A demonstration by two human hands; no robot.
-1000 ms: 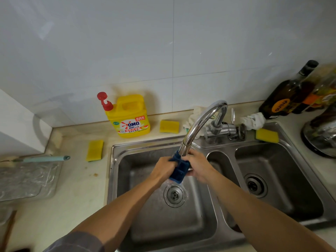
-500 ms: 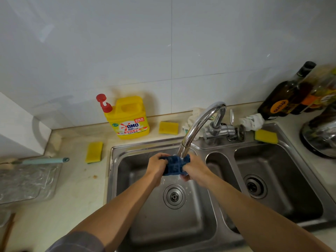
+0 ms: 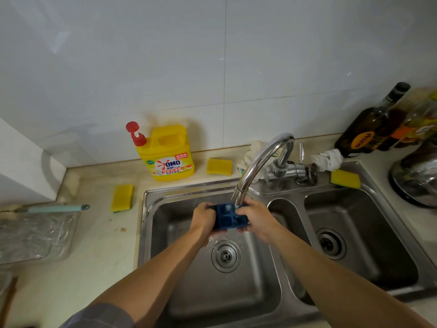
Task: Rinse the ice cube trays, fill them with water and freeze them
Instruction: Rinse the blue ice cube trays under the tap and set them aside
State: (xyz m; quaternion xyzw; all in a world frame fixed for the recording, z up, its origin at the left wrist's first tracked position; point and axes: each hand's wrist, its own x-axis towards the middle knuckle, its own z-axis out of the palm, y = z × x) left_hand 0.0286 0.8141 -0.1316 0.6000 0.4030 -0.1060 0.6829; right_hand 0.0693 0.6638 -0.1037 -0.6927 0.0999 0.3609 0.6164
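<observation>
Ice cube tray (image 3: 228, 217) sat cavities-up just under the faucet spout (image 3: 239, 196), over the left sink basin (image 3: 165, 210), long axis left-right, with left hand (image 3: 203, 218) and right hand (image 3: 256, 217) each curled round one end.

left hand (image 3: 203, 220) — grips tray (image 3: 227, 220), left end | right hand (image 3: 256, 218) — grips right end

We hold the ice cube tray (image 3: 228, 217) between our left hand (image 3: 203, 220) and right hand (image 3: 256, 217), just under the faucet (image 3: 260, 159), over the left basin of the sink (image 3: 151, 209), with the detergent jug (image 3: 169, 155) behind on the surface (image 3: 99, 245) and a sponge (image 3: 122, 197) left of the sink.
</observation>
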